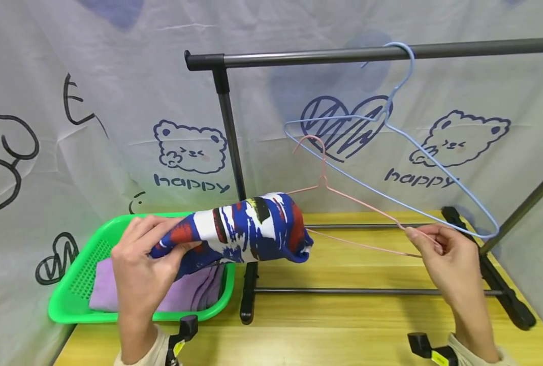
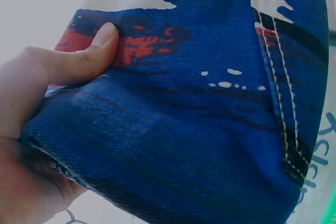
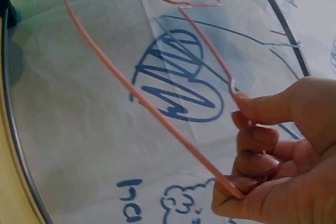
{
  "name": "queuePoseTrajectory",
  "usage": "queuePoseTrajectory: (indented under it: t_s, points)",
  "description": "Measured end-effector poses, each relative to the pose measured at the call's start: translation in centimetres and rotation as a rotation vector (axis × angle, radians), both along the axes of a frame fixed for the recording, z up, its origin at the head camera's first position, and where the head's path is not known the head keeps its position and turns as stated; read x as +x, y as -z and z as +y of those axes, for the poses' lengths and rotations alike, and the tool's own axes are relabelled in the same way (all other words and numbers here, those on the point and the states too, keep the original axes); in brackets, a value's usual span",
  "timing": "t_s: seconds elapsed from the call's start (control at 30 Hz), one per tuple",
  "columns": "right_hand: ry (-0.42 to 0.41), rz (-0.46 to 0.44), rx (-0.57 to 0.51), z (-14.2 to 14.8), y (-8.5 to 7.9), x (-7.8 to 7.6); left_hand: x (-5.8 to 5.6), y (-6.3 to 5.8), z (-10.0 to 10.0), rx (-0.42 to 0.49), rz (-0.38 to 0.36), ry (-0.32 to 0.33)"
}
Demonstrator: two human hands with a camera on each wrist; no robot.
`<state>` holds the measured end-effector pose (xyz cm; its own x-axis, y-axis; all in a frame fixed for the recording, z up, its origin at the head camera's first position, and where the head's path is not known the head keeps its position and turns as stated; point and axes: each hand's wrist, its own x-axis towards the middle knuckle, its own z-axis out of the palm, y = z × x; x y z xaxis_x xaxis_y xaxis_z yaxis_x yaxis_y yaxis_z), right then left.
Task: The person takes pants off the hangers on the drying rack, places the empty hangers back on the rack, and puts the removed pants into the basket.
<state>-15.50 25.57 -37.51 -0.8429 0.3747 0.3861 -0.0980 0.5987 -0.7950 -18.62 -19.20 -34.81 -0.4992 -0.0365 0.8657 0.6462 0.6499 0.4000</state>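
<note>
My left hand (image 1: 140,264) grips one end of a folded denim garment (image 1: 253,226) printed in blue, white, red and black. In the left wrist view the thumb presses on top of the cloth, near a double-stitched seam (image 2: 281,103). My right hand (image 1: 454,259) pinches the right end of a pink clothes hanger (image 1: 358,204), its fingers curled round the wire (image 3: 139,98). The hanger's hook points up, and its left end is hidden behind the garment in the head view. Behind it, a light blue clothes hanger (image 1: 449,175) hangs from the rack's bar.
A black metal rack (image 1: 298,59) stands on the yellow wooden table (image 1: 335,330), with low crossbars. At the left sits a green basket (image 1: 65,305) with folded purple cloth (image 1: 184,295) inside. A white printed curtain (image 1: 262,101) forms the backdrop.
</note>
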Motion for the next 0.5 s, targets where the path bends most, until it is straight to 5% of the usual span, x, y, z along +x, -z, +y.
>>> queuePoseTrajectory:
  t_s: [0.27,0.5]
  points:
    - [0.012,0.063,-0.096,-1.7,0.3,0.0,0.2,-0.4,-0.6,0.033,0.004,-0.006]
    - [0.018,0.255,-0.208,-3.5,0.6,-0.5,0.6,-0.7,-0.7,0.057,-0.005,-0.015]
